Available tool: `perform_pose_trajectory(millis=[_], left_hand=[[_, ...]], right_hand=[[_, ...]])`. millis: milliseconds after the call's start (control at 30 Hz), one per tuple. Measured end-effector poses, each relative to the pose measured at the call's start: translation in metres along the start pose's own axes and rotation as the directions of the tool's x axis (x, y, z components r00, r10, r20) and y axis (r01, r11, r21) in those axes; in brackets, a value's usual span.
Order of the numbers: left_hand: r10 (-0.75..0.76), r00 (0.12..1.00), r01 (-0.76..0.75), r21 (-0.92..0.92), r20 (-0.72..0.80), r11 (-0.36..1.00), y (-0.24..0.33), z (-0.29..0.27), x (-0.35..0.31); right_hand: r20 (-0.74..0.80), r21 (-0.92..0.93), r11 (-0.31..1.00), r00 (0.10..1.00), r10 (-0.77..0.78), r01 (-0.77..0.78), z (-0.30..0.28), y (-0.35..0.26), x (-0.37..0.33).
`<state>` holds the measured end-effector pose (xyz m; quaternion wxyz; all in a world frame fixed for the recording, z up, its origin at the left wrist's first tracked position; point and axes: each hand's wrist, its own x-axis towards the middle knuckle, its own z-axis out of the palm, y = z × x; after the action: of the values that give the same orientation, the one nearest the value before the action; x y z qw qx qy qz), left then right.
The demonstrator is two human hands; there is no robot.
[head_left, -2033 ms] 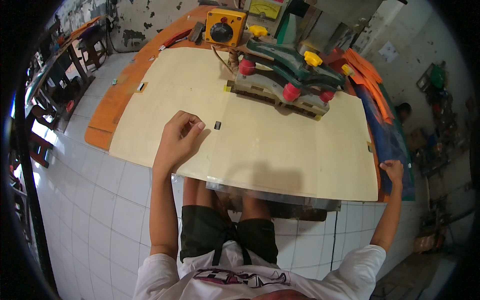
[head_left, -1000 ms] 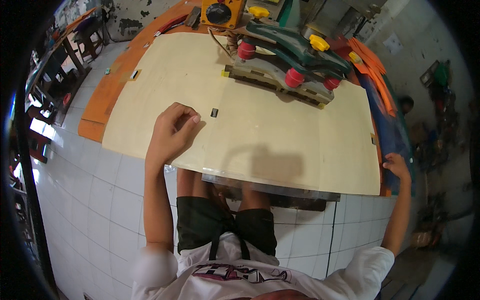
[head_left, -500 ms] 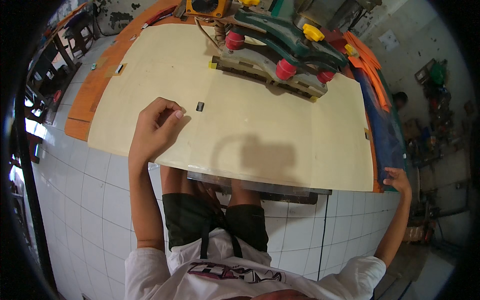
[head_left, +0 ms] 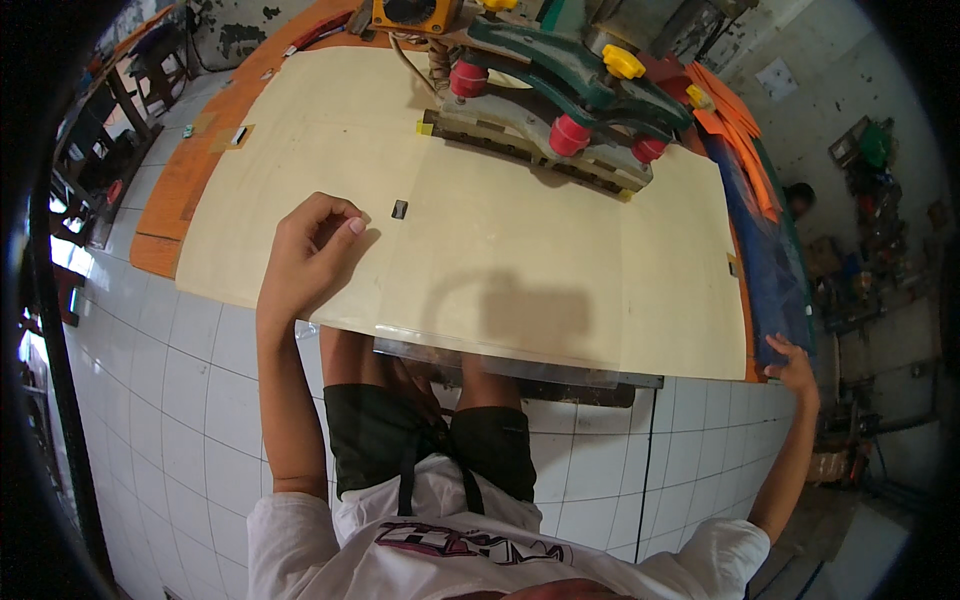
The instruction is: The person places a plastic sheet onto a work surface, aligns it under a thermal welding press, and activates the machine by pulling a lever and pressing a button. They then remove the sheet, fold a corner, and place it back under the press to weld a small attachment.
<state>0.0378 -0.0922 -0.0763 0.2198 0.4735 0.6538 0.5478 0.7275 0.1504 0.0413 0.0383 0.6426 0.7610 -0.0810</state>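
My left hand [head_left: 315, 250] rests on the large cream sheet [head_left: 510, 230] covering the table, its fingers curled in and the thumb close to the index finger. I see nothing held in it. A small dark tab [head_left: 400, 209] lies on the sheet just right of its fingertips. At the table's right front corner, my right hand [head_left: 793, 366] touches the near end of a blue translucent plastic sheet [head_left: 770, 290], fingers slightly apart. Some of its fingertips are hard to make out.
At the back stands a green and grey press head [head_left: 570, 90] with red and yellow knobs. Orange sheets [head_left: 740, 140] lie at the right edge. An orange boxed fan [head_left: 412, 14] and a red-handled tool [head_left: 318, 34] sit at the back left. A clear plastic flap [head_left: 490, 360] hangs over the front edge.
My right hand has shifted slightly left and its fingers have moved onto the end of the blue plastic sheet. The left hand stays nearly where it was.
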Motion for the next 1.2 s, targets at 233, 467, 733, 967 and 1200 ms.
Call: perform_pose_trajectory(millis=[233, 467, 733, 967, 1200], left_hand=[[-0.016, 1.000, 0.016, 0.008, -0.007, 1.000, 0.003, -0.002, 0.000], [-0.017, 1.000, 0.017, -0.010, -0.012, 1.000, 0.004, 0.000, 0.000], [-0.004, 1.000, 0.004, -0.007, -0.015, 1.000, 0.003, -0.001, -0.002], [0.002, 1.000, -0.002, -0.018, -0.021, 1.000, 0.001, 0.000, 0.000], [-0.003, 1.000, 0.003, 0.010, 0.006, 1.000, 0.004, -0.002, 0.001]], right_hand=[[-0.103, -0.012, 0.993, 0.987, -0.122, 0.121, 0.015, 0.037, 0.005], [-0.143, 0.181, 0.973, 0.983, -0.118, 0.143, 0.012, 0.069, 0.015], [-0.245, 0.045, 0.995, 0.964, 0.100, -0.091, 0.031, 0.001, -0.014], [-0.510, -0.082, 0.996, 0.860, -0.017, -0.030, 0.083, 0.023, -0.029], [-0.469, -0.008, 0.989, 0.873, -0.132, 0.145, 0.079, 0.060, -0.027]])
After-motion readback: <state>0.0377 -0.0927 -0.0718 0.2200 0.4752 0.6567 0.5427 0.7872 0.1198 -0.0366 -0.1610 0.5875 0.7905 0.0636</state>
